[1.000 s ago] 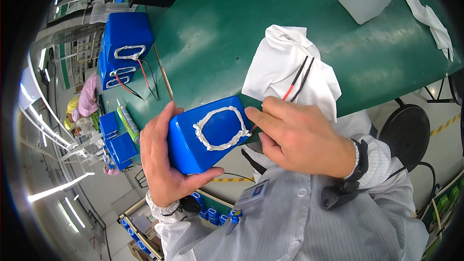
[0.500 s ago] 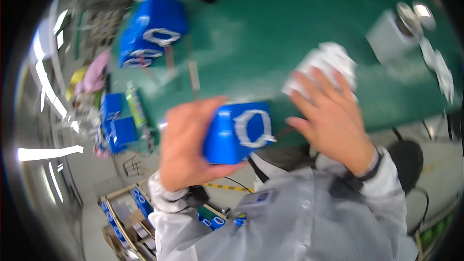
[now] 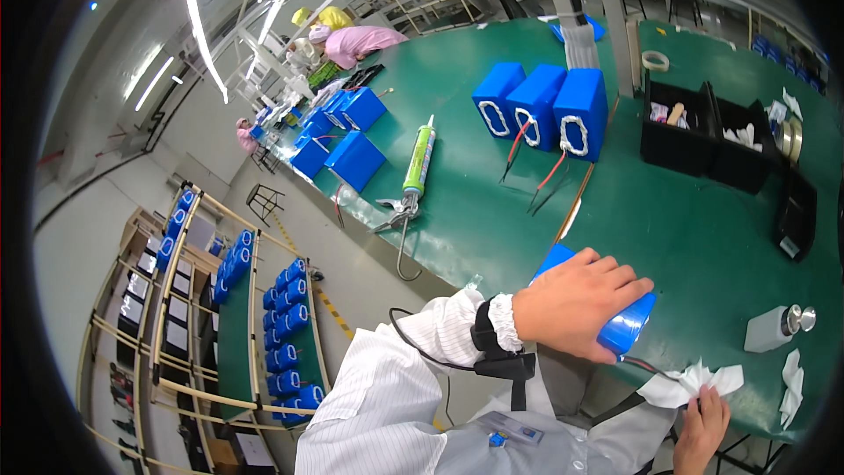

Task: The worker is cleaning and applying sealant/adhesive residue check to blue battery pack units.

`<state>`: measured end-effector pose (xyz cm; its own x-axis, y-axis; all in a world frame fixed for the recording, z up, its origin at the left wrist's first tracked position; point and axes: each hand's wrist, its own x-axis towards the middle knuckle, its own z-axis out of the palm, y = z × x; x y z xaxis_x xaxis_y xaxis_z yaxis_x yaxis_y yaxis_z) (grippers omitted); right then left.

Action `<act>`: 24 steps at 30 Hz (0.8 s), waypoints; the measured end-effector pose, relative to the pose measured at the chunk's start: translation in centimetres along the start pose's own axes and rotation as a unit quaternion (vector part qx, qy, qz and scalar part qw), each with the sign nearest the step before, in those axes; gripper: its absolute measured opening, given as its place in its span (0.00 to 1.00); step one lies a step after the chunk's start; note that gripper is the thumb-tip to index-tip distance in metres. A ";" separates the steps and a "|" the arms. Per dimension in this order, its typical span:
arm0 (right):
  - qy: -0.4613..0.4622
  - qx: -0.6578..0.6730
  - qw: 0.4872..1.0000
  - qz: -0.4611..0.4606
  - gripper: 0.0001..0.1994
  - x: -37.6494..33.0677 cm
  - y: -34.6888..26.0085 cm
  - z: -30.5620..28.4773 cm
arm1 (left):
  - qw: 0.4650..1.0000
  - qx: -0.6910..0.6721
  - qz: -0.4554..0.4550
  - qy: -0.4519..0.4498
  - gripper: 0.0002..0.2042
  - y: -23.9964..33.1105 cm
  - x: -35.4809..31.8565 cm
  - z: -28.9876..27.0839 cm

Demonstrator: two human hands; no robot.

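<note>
My left hand (image 3: 576, 303) is closed over a blue-wrapped battery pack (image 3: 628, 324) near the front edge of the green table. Its palm and fingers hide the middle of the pack. Red and black leads (image 3: 649, 367) run from the pack's right end to a crumpled white wipe (image 3: 690, 385). Thumb and fingers of my right hand (image 3: 702, 433) pinch that wipe from below; whether the lead ends lie inside it is hidden.
Three upright blue packs (image 3: 538, 107) with white bead rings stand beyond. A green caulking gun (image 3: 417, 167) lies left. Black bins (image 3: 703, 132) and a pale dispenser bottle (image 3: 769, 329) are right. Racks (image 3: 255, 325) of packs stand lower left; other people work far off.
The view has swung, showing more of the room on the left. The pack has turned, its white ring no longer showing. My right hand, earlier spread over the wipe, now pinches it by the leads.
</note>
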<state>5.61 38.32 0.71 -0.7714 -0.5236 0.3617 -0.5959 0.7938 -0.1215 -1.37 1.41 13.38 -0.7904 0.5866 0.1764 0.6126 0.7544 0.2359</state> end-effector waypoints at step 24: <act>0.060 0.271 0.935 0.222 0.06 -5.9 0.9 -15.9 | 1.000 0.021 0.012 0.006 0.45 -0.6 0.1 0.2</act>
<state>13.16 47.00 13.18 -0.9586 -0.1151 0.2605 -0.2727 0.6346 -0.7231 -1.80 1.12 13.07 -0.7753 0.6017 0.1922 0.6309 0.7521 0.1904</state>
